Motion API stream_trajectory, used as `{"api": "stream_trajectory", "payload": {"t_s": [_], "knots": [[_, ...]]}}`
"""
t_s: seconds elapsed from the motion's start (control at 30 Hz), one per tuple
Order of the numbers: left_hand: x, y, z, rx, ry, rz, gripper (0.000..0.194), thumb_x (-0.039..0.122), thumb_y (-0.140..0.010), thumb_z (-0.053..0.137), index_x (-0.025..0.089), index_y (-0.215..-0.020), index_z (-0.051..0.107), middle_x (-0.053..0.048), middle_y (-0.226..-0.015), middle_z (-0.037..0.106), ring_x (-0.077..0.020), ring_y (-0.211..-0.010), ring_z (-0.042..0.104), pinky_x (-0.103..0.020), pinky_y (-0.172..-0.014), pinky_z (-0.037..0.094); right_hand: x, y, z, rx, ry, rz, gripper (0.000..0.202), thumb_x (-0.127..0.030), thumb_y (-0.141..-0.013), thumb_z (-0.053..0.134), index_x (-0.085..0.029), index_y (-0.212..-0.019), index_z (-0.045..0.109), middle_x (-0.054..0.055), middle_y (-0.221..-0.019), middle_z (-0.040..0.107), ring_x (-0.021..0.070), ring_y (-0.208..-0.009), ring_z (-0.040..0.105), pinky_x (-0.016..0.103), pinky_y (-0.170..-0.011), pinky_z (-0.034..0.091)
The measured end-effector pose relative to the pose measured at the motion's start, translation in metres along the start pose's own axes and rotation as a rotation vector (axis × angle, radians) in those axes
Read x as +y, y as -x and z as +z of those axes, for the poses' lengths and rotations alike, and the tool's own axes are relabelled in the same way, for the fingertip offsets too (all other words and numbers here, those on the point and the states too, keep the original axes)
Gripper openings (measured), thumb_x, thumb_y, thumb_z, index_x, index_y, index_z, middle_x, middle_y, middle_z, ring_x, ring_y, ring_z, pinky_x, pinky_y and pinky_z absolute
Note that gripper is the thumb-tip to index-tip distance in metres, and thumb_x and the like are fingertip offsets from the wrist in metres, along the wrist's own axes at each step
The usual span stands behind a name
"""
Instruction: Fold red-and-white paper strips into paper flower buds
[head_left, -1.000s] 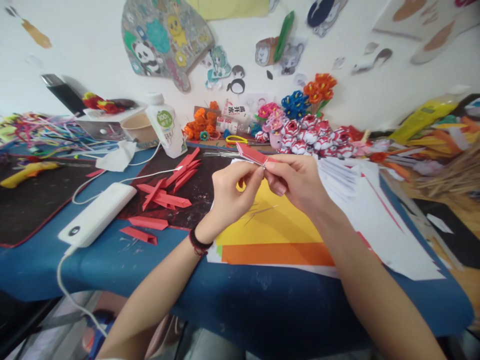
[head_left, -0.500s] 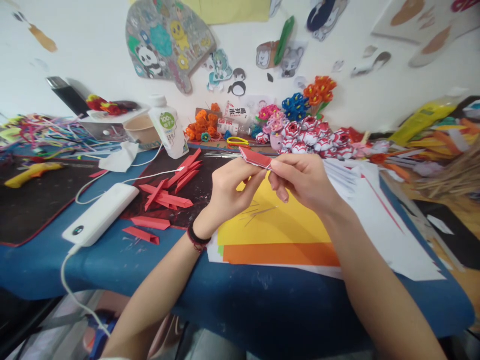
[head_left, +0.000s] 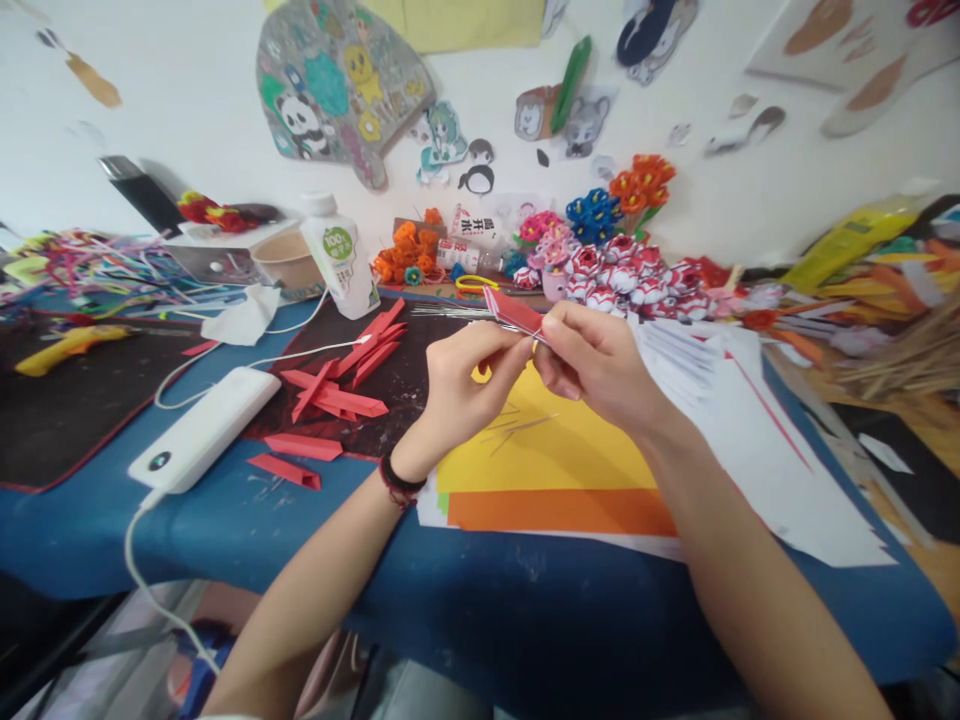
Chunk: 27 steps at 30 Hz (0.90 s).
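Note:
A small folded red paper piece (head_left: 511, 310) is pinched between both hands above the table. My left hand (head_left: 457, 385) grips its near edge with thumb and fingertips. My right hand (head_left: 596, 358) holds the same piece from the right side, fingers curled around it. Beneath the hands lie yellow paper (head_left: 559, 440) and orange paper (head_left: 562, 510) sheets. Several folded red paper strips (head_left: 341, 385) lie on a black mat (head_left: 390, 385) to the left of my left hand.
A white power bank (head_left: 204, 430) with its cable lies at the left on the blue table (head_left: 525, 610). A white bottle (head_left: 339, 258), paper flowers (head_left: 622, 270), yellow scissors (head_left: 472, 285) and a paper cup (head_left: 289, 262) stand at the back. White paper sheets (head_left: 742, 440) spread at the right.
The hands have shifted slightly while working the red piece; my right fingers have closed further round it. The view has drifted a little.

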<state>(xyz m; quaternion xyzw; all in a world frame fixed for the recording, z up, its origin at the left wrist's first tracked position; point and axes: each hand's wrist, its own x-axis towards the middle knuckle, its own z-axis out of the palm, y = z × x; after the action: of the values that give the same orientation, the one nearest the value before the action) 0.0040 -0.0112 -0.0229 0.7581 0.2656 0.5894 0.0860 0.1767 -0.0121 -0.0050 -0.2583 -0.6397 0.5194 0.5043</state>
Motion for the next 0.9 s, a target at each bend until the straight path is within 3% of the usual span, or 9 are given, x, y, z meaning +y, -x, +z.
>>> {"api": "stream_trajectory", "payload": {"t_s": [0.17, 0.47, 0.7, 0.9], "knots": [[0.002, 0.001, 0.001, 0.000, -0.008, -0.009, 0.027, 0.030, -0.098, 0.066, 0.016, -0.075, 0.068, 0.000, -0.065, 0.066, -0.0081, -0.055, 0.051, -0.024, -0.056, 0.040, -0.001, 0.001, -0.007, -0.062, 0.043, 0.029, 0.026, -0.037, -0.101, 0.064, -0.017, -0.084, 0.061, -0.003, -0.064, 0.066, 0.0044, -0.042, 0.049, 0.019, -0.041, 0.033], [0.006, 0.002, 0.003, 0.020, -0.059, 0.016, 0.027, 0.025, -0.099, 0.062, 0.017, -0.073, 0.065, 0.001, -0.062, 0.061, -0.0079, -0.055, 0.048, -0.023, -0.057, 0.041, -0.002, 0.001, -0.004, -0.016, 0.142, -0.020, 0.025, -0.037, -0.100, 0.064, -0.017, -0.086, 0.063, -0.003, -0.061, 0.063, 0.0061, -0.042, 0.047, 0.022, -0.041, 0.031], [0.008, 0.003, 0.005, 0.042, -0.074, 0.057, 0.025, 0.020, -0.099, 0.062, 0.018, -0.074, 0.066, 0.003, -0.062, 0.060, -0.0074, -0.054, 0.045, -0.024, -0.059, 0.039, 0.004, 0.004, 0.003, 0.150, 0.403, -0.155, 0.033, -0.040, -0.105, 0.054, -0.021, -0.078, 0.056, -0.003, -0.061, 0.055, 0.0096, -0.055, 0.048, 0.026, -0.055, 0.037], [0.010, 0.006, 0.009, 0.045, -0.089, 0.007, 0.028, 0.026, -0.101, 0.060, 0.017, -0.075, 0.066, 0.002, -0.062, 0.060, -0.0077, -0.053, 0.046, -0.025, -0.057, 0.037, 0.006, 0.004, 0.010, 0.238, 0.581, -0.245, 0.035, -0.042, -0.104, 0.053, -0.022, -0.076, 0.054, -0.003, -0.060, 0.052, 0.0117, -0.055, 0.045, 0.029, -0.057, 0.034]]}}
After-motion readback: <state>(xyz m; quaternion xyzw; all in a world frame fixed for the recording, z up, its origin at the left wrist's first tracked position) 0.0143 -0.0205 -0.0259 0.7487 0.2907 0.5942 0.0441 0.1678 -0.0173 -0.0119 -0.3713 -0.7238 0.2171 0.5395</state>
